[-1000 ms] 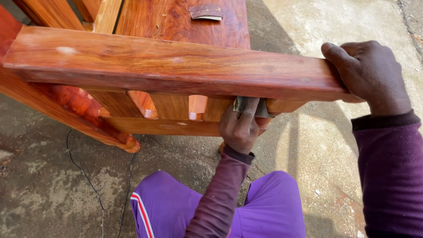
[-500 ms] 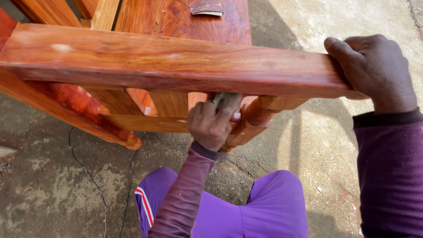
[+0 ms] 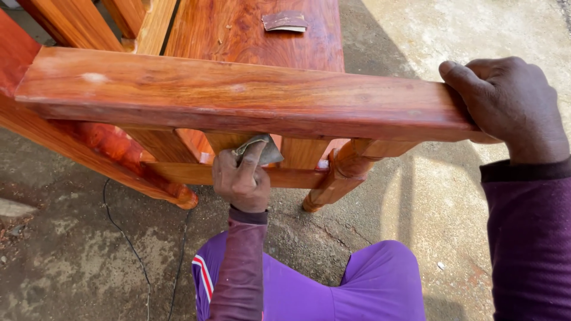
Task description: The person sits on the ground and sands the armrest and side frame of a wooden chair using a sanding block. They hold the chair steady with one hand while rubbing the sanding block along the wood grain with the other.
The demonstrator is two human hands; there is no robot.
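A spare sandpaper scrap (image 3: 285,21) is lying on the wooden seat panel (image 3: 238,30) at top centre; a black cable (image 3: 128,244) is running over the concrete floor (image 3: 65,267) at lower left. The thick top rail (image 3: 238,95) is blocking your view of the slats behind it. Since half a second ago your left hand (image 3: 241,178) is sitting further left under the rail. It's closed on grey sandpaper (image 3: 262,151), pressing it to the lower crossbar (image 3: 291,176) (centre frame). Your right hand (image 3: 511,107) is clamping the rail's right end.
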